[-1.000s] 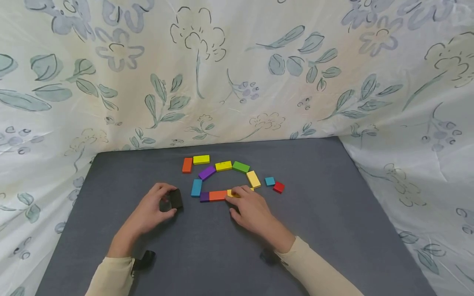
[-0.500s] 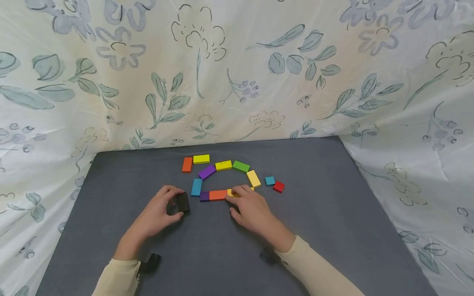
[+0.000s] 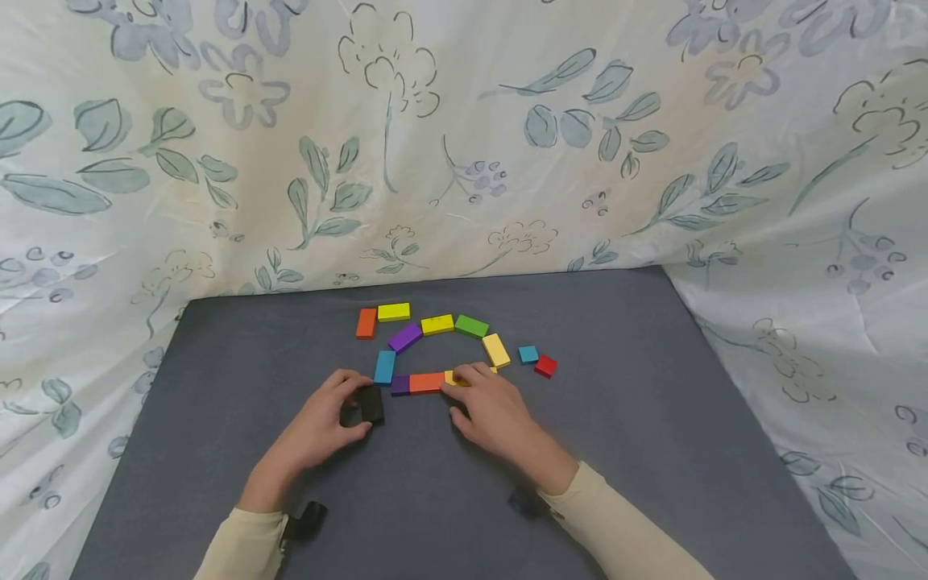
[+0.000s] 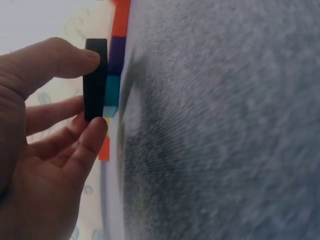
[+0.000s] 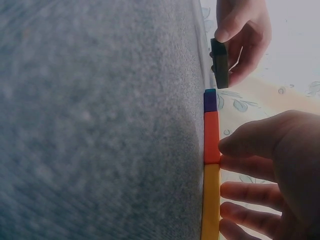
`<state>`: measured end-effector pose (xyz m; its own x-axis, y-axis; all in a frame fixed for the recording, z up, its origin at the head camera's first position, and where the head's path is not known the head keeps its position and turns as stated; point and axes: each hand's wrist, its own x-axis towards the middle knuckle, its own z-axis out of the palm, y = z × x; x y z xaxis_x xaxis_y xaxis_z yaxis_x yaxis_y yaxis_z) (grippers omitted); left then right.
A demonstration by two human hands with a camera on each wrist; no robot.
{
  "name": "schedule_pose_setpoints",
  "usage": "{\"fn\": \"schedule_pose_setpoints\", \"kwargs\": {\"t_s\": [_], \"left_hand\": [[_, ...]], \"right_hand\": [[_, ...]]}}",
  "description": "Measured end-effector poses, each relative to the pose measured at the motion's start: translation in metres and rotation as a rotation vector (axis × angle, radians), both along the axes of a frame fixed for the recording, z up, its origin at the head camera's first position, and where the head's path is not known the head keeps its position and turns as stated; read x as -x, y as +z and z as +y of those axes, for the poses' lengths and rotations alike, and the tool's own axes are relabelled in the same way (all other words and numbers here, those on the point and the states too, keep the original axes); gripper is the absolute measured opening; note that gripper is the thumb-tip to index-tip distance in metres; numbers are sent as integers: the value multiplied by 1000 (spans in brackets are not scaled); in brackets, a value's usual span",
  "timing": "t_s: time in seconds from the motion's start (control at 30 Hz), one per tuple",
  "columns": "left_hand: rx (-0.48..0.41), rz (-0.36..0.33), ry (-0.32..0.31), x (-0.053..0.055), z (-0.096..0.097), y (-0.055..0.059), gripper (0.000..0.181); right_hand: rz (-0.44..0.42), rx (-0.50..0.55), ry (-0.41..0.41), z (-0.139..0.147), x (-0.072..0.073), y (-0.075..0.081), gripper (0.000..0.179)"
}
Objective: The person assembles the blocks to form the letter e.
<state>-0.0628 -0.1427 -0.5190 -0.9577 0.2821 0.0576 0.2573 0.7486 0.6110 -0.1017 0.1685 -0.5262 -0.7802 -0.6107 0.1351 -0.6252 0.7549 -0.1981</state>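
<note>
My left hand [image 3: 326, 415] pinches a black block [image 3: 373, 404] between thumb and fingers; the left wrist view shows this block [image 4: 95, 80] held off the table. It is just left of a ring of coloured blocks. In the ring's front row are a small dark purple block [image 3: 401, 386], an orange block [image 3: 426, 383] and a yellow block [image 5: 211, 200]. My right hand [image 3: 493, 407] touches the orange and yellow blocks with its fingertips, partly covering the yellow. A blue block [image 3: 385, 366], purple block [image 3: 405, 337], yellow, green block [image 3: 472, 326] and pale yellow block [image 3: 496, 350] curve behind.
Outside the ring lie an orange block [image 3: 366, 324] and a yellow block [image 3: 394, 312] at the back left. To the right are a small blue block [image 3: 528, 354] and a red block [image 3: 546, 366]. A flowered cloth [image 3: 464, 161] hangs behind the grey tabletop [image 3: 652, 451].
My left hand has carried the black block to the right and slightly toward me, closer to the ring's left front corner. The right hand stays where it was.
</note>
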Motion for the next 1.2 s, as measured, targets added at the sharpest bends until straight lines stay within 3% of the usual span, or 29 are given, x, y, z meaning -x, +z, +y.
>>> {"fn": "schedule_pose_setpoints", "kwargs": {"t_s": [0.4,1.2], "left_hand": [[47,-34,17,3,7,-6,63],[74,28,1,0,15,-10,58]], "right_hand": [[-14,1,-10,-1,0,2,45],[-17,-7,-15,-2,-2,3,45]]}}
